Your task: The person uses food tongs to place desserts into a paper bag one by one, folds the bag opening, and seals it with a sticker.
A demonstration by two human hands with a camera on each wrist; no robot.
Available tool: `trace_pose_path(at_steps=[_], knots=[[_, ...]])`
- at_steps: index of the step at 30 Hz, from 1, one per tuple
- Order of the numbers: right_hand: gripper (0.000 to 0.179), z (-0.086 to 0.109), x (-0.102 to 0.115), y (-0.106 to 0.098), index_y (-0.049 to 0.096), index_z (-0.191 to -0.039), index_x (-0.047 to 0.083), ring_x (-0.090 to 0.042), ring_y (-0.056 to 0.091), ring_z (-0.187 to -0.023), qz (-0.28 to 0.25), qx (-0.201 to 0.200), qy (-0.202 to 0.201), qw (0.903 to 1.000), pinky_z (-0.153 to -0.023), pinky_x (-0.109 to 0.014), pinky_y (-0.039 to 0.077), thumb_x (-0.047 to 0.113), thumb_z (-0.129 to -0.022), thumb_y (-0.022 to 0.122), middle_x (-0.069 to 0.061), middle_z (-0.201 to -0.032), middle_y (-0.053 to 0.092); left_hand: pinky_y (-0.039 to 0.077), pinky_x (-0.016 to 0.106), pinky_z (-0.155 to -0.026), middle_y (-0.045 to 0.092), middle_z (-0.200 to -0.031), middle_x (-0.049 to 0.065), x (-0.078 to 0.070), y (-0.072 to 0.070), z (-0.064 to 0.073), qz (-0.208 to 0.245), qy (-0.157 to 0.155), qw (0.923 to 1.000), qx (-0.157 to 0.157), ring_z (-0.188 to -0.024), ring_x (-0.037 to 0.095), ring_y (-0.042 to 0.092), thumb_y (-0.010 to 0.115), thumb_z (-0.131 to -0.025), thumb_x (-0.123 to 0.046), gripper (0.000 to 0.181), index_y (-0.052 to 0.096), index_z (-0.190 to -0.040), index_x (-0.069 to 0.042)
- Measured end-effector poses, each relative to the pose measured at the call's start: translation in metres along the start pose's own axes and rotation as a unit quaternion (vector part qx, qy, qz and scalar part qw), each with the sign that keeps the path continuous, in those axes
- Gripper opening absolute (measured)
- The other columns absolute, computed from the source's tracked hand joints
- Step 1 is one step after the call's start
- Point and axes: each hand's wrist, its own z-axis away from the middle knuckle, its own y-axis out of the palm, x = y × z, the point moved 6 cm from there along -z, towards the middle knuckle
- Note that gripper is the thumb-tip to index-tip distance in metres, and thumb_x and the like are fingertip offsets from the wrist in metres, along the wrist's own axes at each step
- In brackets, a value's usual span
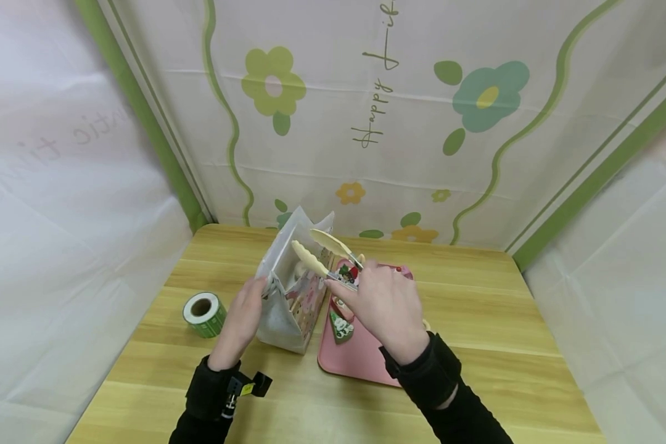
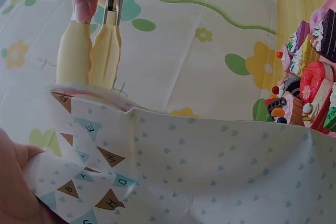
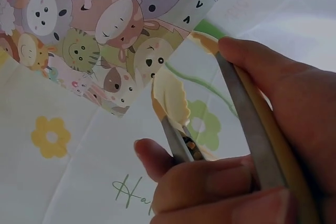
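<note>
A paper gift bag (image 1: 288,320) with cartoon animals on one side stands open at the top. My left hand (image 1: 244,311) grips its near left edge; in the left wrist view part of that hand (image 2: 21,182) shows against the bag's printed wall (image 2: 210,166). My right hand (image 1: 385,302) holds metal tongs (image 1: 311,259) with cream-coloured tips, fingers wrapped round the arms. The tips stand apart over the bag's mouth, with nothing showing between them. Something pale and rounded (image 1: 300,270) shows inside the bag. In the right wrist view the tongs (image 3: 170,98) overlap the animal print.
Right of the bag lies a pink tray (image 1: 361,361) bearing several toy cake slices (image 1: 341,327), partly hidden by my right hand. A roll of green labels (image 1: 204,314) stands on the wooden table (image 1: 477,345) at the left. Printed white cloth (image 1: 333,154) hangs behind and beside the table.
</note>
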Motion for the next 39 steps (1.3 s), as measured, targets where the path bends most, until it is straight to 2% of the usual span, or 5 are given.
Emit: trace_pose_path(at_steps=[6,13,17,25,39], knots=[[0.073,0.010,-0.014,0.010,0.049,-0.070,0.014,-0.015,0.042,-0.043,-0.094,0.049,0.083,0.9908,-0.040,-0.032,0.033,0.086,-0.079,0.041,0.001,-0.054,0.041,0.021,0.056,-0.109,0.032,-0.150,0.024,0.002,0.001,-0.001,-0.011,-0.008,0.9999,-0.002,-0.137,0.037,0.031,0.026,-0.106,-0.048,0.066,0.028,-0.151,0.001],[0.079,0.031,-0.049,0.027,0.057,-0.095,0.008,-0.019,0.048,-0.053,-0.196,0.105,0.176,0.9590,-0.049,-0.034,0.035,0.085,-0.078,0.047,-0.005,-0.066,0.052,0.024,0.056,-0.107,0.037,-0.146,0.024,0.000,0.001,-0.001,-0.004,-0.003,1.0000,-0.003,-0.131,0.036,0.036,0.026,-0.106,-0.048,0.065,0.031,-0.149,0.001],[0.079,0.049,-0.078,0.043,0.057,-0.097,0.007,-0.018,0.052,-0.055,-0.237,0.117,0.223,0.9385,-0.050,-0.033,0.037,0.084,-0.078,0.049,-0.005,-0.070,0.057,0.026,0.055,-0.106,0.040,-0.143,0.023,-0.002,0.001,0.000,-0.013,0.001,0.9999,-0.005,-0.128,0.036,0.039,0.026,-0.106,-0.047,0.062,0.036,-0.146,0.000],[0.079,0.080,-0.119,0.068,0.056,-0.091,0.003,-0.020,0.045,-0.052,-0.221,0.121,0.269,0.9297,-0.045,-0.033,0.030,0.082,-0.081,0.048,-0.006,-0.066,0.048,0.028,0.055,-0.104,0.041,-0.141,0.024,-0.002,0.000,0.000,-0.018,0.003,0.9998,-0.001,-0.125,0.036,0.041,0.025,-0.106,-0.047,0.063,0.035,-0.145,0.001],[0.085,0.133,-0.142,0.122,0.056,-0.080,0.005,-0.020,0.042,-0.049,-0.176,0.190,0.322,0.9107,-0.045,-0.034,0.026,0.089,-0.074,0.045,-0.006,-0.061,0.043,0.021,0.058,-0.108,0.035,-0.146,0.026,-0.003,0.000,-0.001,-0.020,0.004,0.9997,0.013,-0.134,0.039,0.032,0.024,-0.107,-0.044,0.064,0.030,-0.148,0.005]])
